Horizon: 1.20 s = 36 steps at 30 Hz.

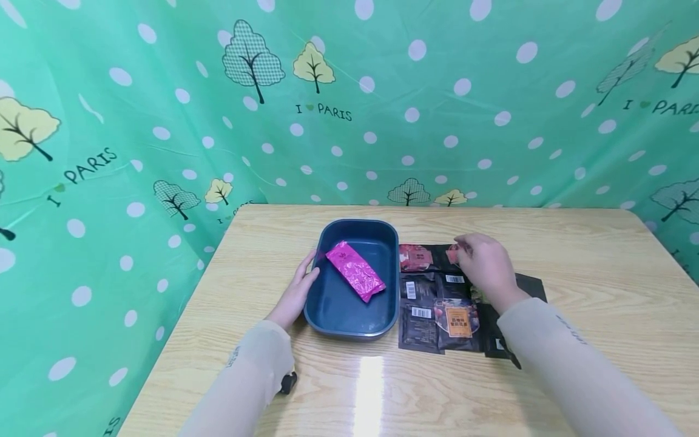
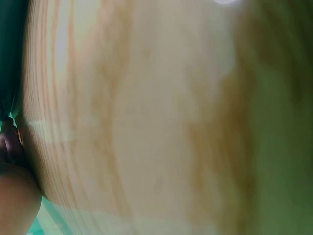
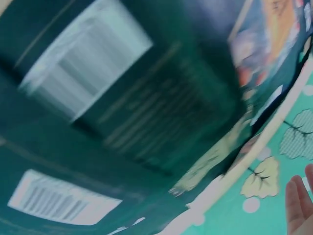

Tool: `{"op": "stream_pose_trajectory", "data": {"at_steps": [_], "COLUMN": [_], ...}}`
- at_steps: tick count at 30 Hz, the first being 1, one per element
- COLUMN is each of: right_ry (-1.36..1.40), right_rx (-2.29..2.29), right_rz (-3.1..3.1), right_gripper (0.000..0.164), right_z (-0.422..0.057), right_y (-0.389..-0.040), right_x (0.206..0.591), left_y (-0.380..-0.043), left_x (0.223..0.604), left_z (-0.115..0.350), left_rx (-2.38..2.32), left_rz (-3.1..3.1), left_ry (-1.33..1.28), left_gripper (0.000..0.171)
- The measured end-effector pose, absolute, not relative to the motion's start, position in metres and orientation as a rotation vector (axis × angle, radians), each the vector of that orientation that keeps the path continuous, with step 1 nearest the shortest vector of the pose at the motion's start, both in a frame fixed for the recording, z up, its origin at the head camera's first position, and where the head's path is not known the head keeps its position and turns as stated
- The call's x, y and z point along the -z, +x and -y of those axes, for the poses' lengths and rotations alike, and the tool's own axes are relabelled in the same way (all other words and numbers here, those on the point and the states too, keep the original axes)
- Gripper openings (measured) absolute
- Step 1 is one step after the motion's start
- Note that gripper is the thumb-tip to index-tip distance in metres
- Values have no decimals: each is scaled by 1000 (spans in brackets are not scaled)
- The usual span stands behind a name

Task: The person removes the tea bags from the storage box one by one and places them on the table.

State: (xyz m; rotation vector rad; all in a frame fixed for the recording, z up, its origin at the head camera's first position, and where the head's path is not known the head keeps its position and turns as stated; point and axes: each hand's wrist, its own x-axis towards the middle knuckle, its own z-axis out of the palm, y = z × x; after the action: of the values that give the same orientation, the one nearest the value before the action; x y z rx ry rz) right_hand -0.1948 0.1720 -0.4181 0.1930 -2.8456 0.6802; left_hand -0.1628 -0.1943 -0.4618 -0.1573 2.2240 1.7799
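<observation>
My left hand [image 1: 297,296] rests against the left side of a dark blue rectangular bin [image 1: 352,333], its fingers lying along the outside and the thumb at the rim. Inside the bin lies a shiny pink packet [image 1: 356,271], set diagonally. My right hand [image 1: 488,267] is over the back row of flat packets, its fingertips beside a dark packet with a red label [image 1: 452,254]. Extended fingers [image 3: 298,203] show in the right wrist view with nothing seen between them. A red-and-black packet [image 1: 416,258] lies left of that hand, near the bin.
Several black packets [image 1: 420,325] lie in rows right of the bin, one with an orange label [image 1: 459,322]. More dark packets [image 1: 531,285] lie partly under the right forearm. A small black object [image 1: 288,383] shows by the left sleeve. Green printed cloth [image 1: 382,152] hangs behind the wooden table [image 1: 595,261].
</observation>
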Motion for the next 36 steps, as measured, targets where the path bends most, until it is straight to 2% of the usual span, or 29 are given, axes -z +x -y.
{"op": "stream_pose_trajectory", "data": {"at_steps": [6, 25, 29, 36], "right_ry": [221, 543, 602, 644], "right_rx": [-738, -757, -721, -627], "right_rz": [2840, 2757, 2825, 2982], "right_gripper": [31, 25, 29, 48], "right_z": [-153, -83, -66, -38], "right_y": [-194, -178, -173, -167], "right_x": [412, 401, 403, 412], "left_y": [-164, -163, -162, -163], "left_x": [463, 462, 462, 462], "left_z": [194, 194, 194, 194], "left_rx": [-1753, -1769, -1765, -1773], "left_rz": [-2254, -2219, -2227, -2223], "left_ry": [-148, -196, -179, -185], "left_gripper": [58, 54, 55, 55]}}
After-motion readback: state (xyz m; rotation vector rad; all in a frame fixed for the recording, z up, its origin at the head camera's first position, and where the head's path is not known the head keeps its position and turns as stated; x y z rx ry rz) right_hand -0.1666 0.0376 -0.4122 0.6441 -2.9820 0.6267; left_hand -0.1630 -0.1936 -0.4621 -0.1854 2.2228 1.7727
